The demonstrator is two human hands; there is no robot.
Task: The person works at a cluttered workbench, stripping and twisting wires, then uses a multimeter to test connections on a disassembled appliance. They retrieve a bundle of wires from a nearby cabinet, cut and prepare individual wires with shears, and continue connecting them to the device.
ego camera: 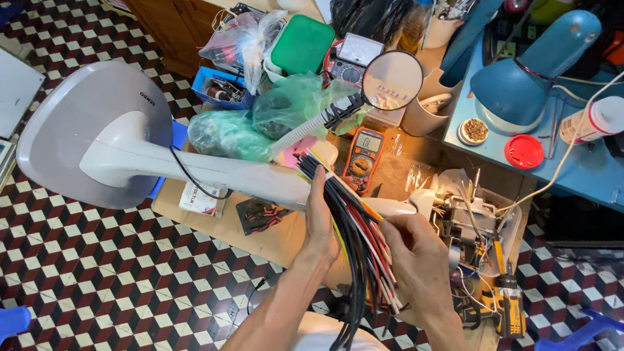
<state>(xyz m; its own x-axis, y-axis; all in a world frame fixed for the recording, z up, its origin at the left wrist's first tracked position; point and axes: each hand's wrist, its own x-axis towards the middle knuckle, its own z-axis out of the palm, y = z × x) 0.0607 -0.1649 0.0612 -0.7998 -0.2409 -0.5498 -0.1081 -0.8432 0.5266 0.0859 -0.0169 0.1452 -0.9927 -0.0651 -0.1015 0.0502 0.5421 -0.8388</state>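
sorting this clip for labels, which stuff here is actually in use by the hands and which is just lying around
In hand:
- bundle of coloured wires, gripped by the left hand
- right hand, picking at the wires
- white fan stand, behind the bundle

Lying about:
- orange multimeter
- round magnifier
- blue desk lamp
- red lid

An orange multimeter (365, 159) with a small grey screen is seen lying centre, below a round mirror. A flat white-and-red box (195, 198) lies on cardboard to its left. A white tube with a printed label (595, 120) lies on the blue counter (598, 173).
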